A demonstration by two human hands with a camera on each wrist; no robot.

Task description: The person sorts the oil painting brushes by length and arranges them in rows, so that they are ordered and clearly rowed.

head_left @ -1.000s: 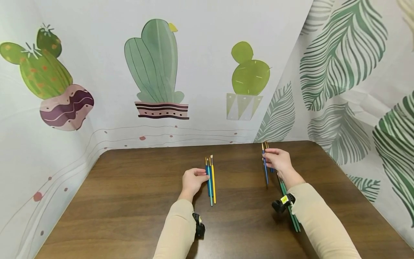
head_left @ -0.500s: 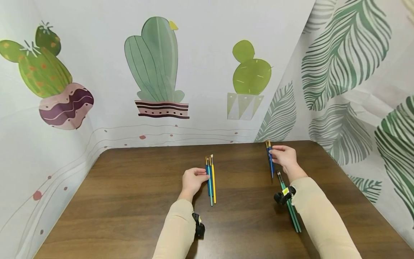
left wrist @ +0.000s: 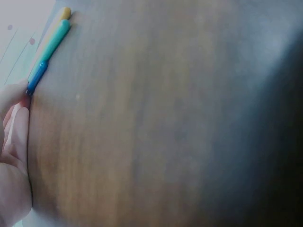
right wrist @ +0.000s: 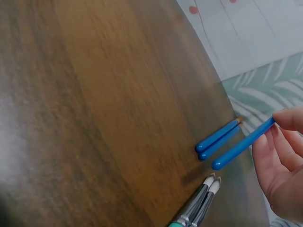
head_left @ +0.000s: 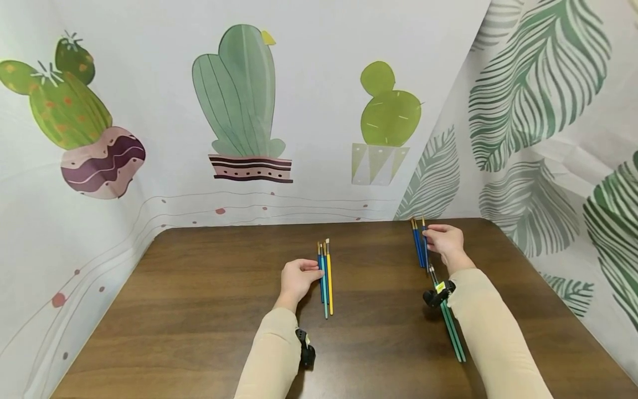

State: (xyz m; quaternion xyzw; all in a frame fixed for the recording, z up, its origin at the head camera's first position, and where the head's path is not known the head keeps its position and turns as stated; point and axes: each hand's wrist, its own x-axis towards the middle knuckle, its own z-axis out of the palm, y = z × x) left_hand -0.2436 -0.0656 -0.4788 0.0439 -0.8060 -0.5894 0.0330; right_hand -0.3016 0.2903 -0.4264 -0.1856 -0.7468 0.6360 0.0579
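The right hand (head_left: 446, 242) pinches one slim blue-handled paintbrush (right wrist: 244, 143) above the brown wooden surface (head_left: 199, 310), near two matching brushes (right wrist: 218, 135), presumably for alignment. The left hand (head_left: 297, 280) pinches the edge of a blue-teal-yellow paintbrush group (head_left: 325, 288), likely steadying it.

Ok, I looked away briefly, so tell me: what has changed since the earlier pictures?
The right hand and its held blue brush have moved rightward, from the left side of the pair of blue brushes to their right side. No other brush appears newly picked up. The left hand stays at its brush group; the two green brushes look unmoved.
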